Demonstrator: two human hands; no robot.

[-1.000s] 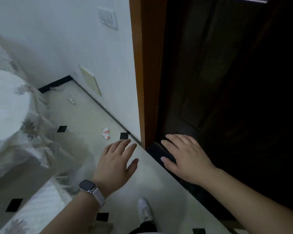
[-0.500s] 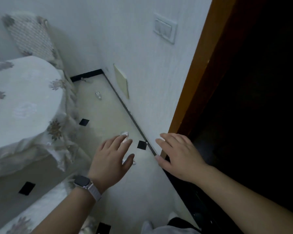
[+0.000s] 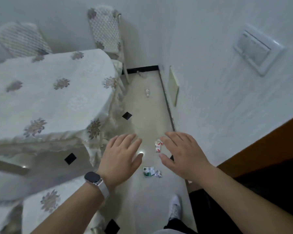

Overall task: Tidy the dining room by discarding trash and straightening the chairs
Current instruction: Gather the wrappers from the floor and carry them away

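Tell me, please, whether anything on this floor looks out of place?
Yes, litter lies loose on the floor: a red-and-white wrapper, a green-and-white packet with a crumpled scrap beside it, and a small clear item farther along.

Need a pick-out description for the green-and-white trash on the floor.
Start at the floor strip between the cloth-covered table and the white wall. The green-and-white wrapper lies near the viewer, just ahead of the white shoe. A red-and-white wrapper lies beyond it; only this one is green.
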